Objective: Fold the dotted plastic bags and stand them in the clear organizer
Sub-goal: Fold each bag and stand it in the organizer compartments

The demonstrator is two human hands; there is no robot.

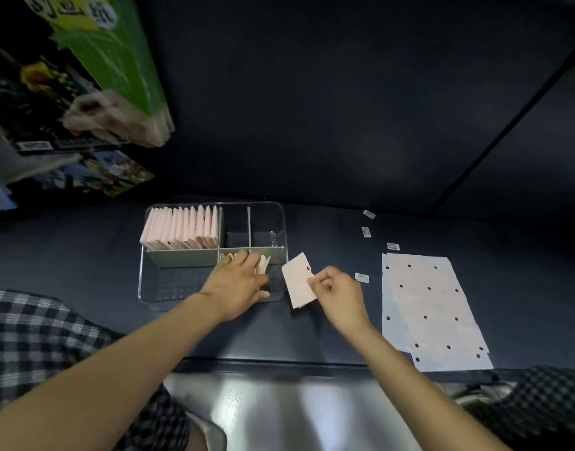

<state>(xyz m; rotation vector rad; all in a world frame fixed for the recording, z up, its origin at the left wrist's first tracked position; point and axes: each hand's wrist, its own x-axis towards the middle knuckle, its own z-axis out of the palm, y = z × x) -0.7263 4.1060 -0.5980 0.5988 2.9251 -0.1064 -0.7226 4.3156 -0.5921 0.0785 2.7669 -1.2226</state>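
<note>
Two hands: right hand (336,292) pinching folded bag (298,280)

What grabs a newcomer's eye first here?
Probably the row of folded pink bags standing in the clear organizer's back-left compartment. Next, the right hand pinching a folded bag just right of the organizer while the left hand reaches into its front section. Unfolded dotted bags lie stacked far right.

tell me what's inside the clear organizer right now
The clear organizer holds a row of folded pink bags standing back left. The left hand covers part of the front compartment, where a few more bags show.
</note>
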